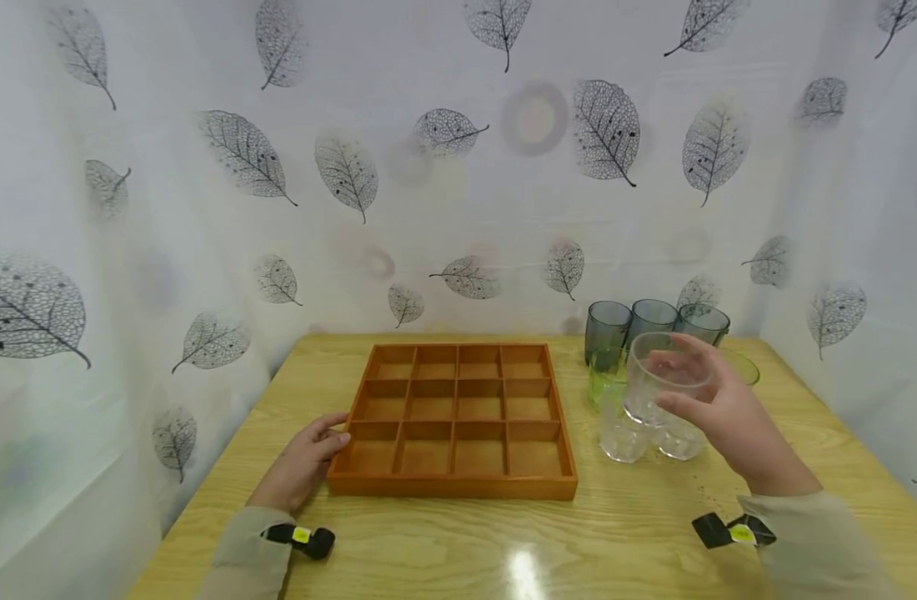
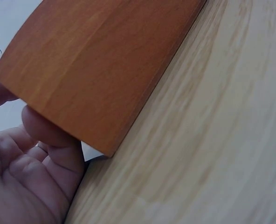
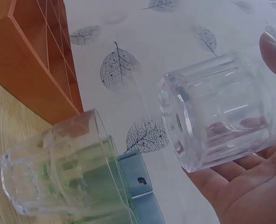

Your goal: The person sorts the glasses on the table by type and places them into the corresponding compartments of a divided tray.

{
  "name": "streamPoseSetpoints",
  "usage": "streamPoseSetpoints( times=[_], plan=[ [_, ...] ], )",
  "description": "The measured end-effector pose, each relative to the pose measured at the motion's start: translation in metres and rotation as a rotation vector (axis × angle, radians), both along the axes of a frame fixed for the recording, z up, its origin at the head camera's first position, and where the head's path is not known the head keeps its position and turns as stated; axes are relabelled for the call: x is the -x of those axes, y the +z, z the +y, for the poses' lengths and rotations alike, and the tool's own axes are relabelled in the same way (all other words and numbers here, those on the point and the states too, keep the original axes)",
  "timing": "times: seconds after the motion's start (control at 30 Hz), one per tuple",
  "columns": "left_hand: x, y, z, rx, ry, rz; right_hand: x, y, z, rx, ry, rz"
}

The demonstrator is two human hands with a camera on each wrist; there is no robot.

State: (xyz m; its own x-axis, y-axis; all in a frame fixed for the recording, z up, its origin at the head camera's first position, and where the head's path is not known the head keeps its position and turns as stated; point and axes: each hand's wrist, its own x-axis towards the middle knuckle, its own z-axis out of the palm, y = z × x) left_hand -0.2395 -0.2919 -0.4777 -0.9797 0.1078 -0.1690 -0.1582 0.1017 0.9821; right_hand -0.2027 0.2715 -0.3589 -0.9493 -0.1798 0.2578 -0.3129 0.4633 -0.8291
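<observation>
My right hand (image 1: 736, 417) holds a clear drinking glass (image 1: 642, 379) in the air, thumb on the near side and fingers around the far side. In the right wrist view the faceted glass (image 3: 217, 112) lies sideways in the picture, its thick base away from the palm. Below it, two more clear glasses (image 1: 622, 442) stand on the table. My left hand (image 1: 297, 462) grips the left edge of a brown wooden compartment tray (image 1: 454, 486). Close up in the left wrist view, the bent fingers (image 2: 51, 123) meet the tray's side (image 2: 96, 79).
Behind the clear glasses stand green glasses (image 1: 603, 385), partly hidden by the right hand and held glass. Several grey-blue glasses (image 1: 607, 333) form the back row. The tray's compartments hold nothing visible. A leaf-patterned white curtain (image 1: 458, 208) hangs behind the wooden table (image 1: 398, 542).
</observation>
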Motion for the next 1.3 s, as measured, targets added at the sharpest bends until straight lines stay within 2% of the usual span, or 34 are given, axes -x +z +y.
streamPoseSetpoints(
  times=[0.2, 0.47, 0.77, 1.13, 1.3],
  plan=[
    [0.0, 0.001, 0.001, -0.008, -0.001, 0.002, 0.009, -0.003, -0.023, 0.015, 0.035, -0.031],
    [0.0, 0.002, 0.0, -0.01, -0.003, 0.0, 0.026, -0.007, -0.057, 0.151, 0.144, -0.068],
    [-0.001, 0.003, 0.0, -0.005, -0.003, -0.006, 0.046, -0.009, -0.095, 0.225, 0.231, -0.135],
    [0.0, 0.004, 0.001, -0.01, -0.011, -0.019, 0.073, -0.013, -0.144, 0.294, 0.231, -0.154],
    [-0.001, 0.004, 0.002, -0.005, -0.001, -0.024, 0.085, -0.016, -0.167, 0.264, 0.202, -0.125]
  ],
)
